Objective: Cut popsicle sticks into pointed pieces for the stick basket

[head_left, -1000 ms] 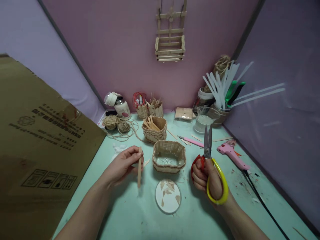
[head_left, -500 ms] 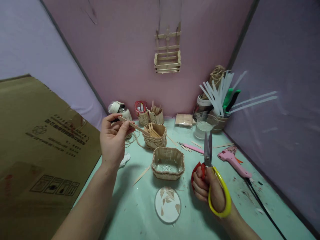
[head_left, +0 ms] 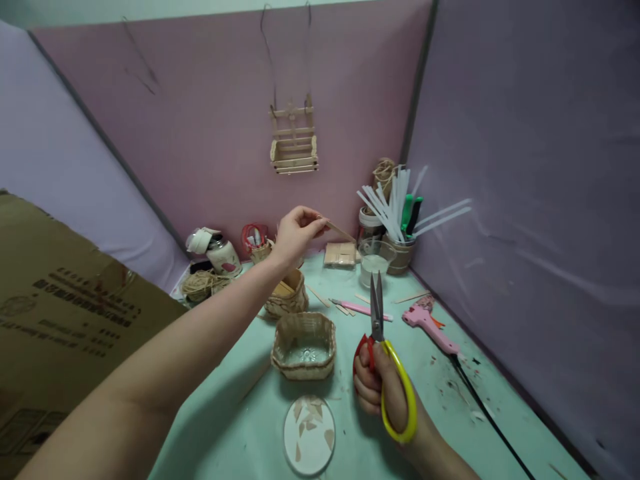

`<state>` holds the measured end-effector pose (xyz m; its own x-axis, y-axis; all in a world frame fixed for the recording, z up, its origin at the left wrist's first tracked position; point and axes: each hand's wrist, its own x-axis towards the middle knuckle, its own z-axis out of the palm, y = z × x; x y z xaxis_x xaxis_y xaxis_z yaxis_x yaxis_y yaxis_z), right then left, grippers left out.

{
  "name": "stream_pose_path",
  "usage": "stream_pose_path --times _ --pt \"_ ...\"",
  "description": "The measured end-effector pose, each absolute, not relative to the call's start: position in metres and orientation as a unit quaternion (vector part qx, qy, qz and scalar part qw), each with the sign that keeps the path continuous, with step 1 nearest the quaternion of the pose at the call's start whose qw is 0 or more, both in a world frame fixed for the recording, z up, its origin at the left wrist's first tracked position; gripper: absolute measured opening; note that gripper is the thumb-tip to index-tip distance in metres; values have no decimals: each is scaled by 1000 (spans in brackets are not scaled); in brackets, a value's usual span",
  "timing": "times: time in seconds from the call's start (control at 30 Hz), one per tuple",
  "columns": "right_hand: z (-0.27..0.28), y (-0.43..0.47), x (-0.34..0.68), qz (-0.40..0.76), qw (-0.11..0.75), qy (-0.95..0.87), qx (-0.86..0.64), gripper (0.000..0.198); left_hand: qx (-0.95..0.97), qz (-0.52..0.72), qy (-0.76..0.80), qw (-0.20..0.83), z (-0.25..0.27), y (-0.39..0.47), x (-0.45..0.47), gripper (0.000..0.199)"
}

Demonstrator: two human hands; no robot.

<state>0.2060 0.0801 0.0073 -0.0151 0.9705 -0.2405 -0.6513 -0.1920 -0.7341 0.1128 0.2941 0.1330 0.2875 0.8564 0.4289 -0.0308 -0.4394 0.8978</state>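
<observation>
My left hand (head_left: 300,235) is stretched far forward and pinches one end of a flat wooden craft stick (head_left: 341,231). The stick slants down to the right, its far end close to the clear plastic cup (head_left: 374,261). My right hand (head_left: 377,383) grips scissors (head_left: 377,313) with red and yellow handles, blades pointing up and slightly apart. Between my arms stands a twine-edged basket (head_left: 304,367) with nothing visible inside but its clear bottom. Behind it, partly covered by my left forearm, a second basket (head_left: 287,303) holds wooden sticks.
Nearest me lies a white disc (head_left: 309,447) with wood scraps. A pink pen-like tool (head_left: 357,307) and a pink glue gun (head_left: 433,328) lie to the right. A pack of sticks (head_left: 340,255) and a pot of white strips (head_left: 399,257) stand behind. Cardboard (head_left: 65,347) rises at left.
My left hand has swung right and forward with the craft stick, from above the stick basket to near the plastic cup. The view has shifted; the right hand still holds the scissors.
</observation>
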Motion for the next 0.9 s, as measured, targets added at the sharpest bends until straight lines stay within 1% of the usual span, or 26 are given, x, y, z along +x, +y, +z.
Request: stream_pose_path --times 0.17,0.33,0.4,0.47,0.63,0.73,0.9 --pt "11 77 203 685 588 -221 -370 56 788 397 356 309 120 314 156 11" --pt "8 78 202 686 580 -217 -381 59 828 320 386 250 108 327 203 3" --pt "9 79 202 687 578 -212 -385 61 835 284 406 239 104 331 218 6" --pt "11 79 202 692 573 -206 -388 63 836 253 423 240 102 335 230 11" --pt "17 76 205 699 566 -207 -385 66 825 222 449 261 99 343 239 12" --pt "17 76 205 707 556 -211 -383 66 814 226 451 288 97 345 235 14" --pt "15 76 205 703 557 -219 -383 65 785 264 422 368 102 344 226 9"
